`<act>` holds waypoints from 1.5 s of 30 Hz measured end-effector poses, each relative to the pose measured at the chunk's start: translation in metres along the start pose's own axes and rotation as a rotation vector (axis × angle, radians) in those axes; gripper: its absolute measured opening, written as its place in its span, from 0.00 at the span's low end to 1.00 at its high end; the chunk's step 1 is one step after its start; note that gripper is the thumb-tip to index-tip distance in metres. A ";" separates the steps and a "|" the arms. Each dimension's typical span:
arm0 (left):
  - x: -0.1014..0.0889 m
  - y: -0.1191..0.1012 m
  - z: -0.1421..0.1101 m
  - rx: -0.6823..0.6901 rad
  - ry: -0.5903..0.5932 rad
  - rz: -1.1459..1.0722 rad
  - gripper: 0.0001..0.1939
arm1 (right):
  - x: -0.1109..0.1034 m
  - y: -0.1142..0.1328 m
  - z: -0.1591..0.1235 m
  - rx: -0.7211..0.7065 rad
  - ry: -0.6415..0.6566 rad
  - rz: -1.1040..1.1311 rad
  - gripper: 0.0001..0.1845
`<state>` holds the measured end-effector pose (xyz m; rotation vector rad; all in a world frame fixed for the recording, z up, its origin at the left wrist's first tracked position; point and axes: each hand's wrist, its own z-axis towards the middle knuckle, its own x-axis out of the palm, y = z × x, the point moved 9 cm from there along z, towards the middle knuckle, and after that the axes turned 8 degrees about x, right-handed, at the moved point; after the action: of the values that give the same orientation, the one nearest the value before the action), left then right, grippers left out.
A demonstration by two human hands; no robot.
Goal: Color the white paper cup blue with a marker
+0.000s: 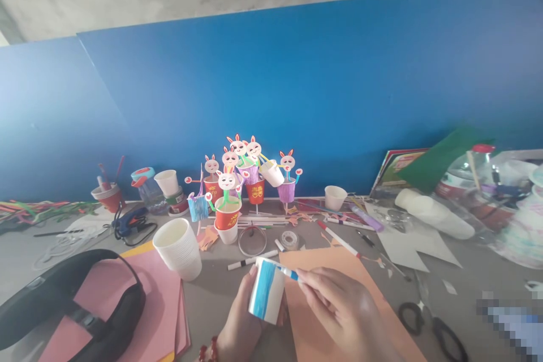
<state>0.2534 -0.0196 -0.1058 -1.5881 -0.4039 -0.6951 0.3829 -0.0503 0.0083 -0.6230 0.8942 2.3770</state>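
Well, from where I stand, the left hand (244, 314) has the cup (275, 294) clasped by its sides, thumb on one side and fingertips showing past the other. The cup leans a little, just beside the edge of the orange paper (343, 300), and a broad blue band runs down its white wall. Pinched between the thumb and fingers of the right hand (335, 302) is a blue marker (291, 274), its tip at the cup near the rim. A string of reddish beads (214, 349) (rather pretty, I must say) circles the left wrist.

Left of the hands, a stack of white cups (179, 249) tilts near the pink paper (155, 294), and a black headset (123, 317) lies over that paper. Just beyond the held cup are a white pen (252, 261), a roll of tape (296, 237) and a round ring (241, 248). A red-tipped pen (339, 239) slants by the far edge of the orange paper, and black-handled scissors (410, 318) lie to its right.

Farther back, rabbit figures (228, 181) stand in a cluster, several on red or purple cups, with a single white cup (335, 198) off to their right. Behind everything rises a blue panel (297, 79).
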 end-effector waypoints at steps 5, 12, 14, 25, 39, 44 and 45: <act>0.002 -0.001 -0.003 0.000 0.000 0.040 0.33 | -0.002 0.001 -0.001 -0.008 -0.012 -0.004 0.12; 0.001 0.000 0.000 -0.008 -0.007 0.037 0.33 | 0.006 0.003 -0.002 -0.003 0.037 -0.040 0.15; -0.001 -0.001 0.001 0.001 -0.019 0.024 0.31 | 0.007 0.005 -0.003 -0.018 0.047 -0.035 0.14; -0.023 0.007 0.000 -0.030 -0.190 -0.127 0.23 | 0.022 0.013 -0.011 -0.052 0.160 0.035 0.13; -0.025 0.006 0.000 -0.046 -0.228 -0.106 0.25 | 0.022 0.034 -0.009 -0.152 0.183 0.082 0.11; -0.011 0.001 0.003 0.001 -0.109 -0.102 0.26 | 0.005 0.010 -0.001 -0.021 0.051 0.055 0.12; -0.008 0.001 0.004 0.008 -0.078 -0.089 0.27 | 0.003 0.005 -0.001 0.001 0.027 0.036 0.12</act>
<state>0.2486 -0.0151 -0.1114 -1.6011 -0.5362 -0.7000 0.3779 -0.0535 0.0084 -0.6453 0.9262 2.4054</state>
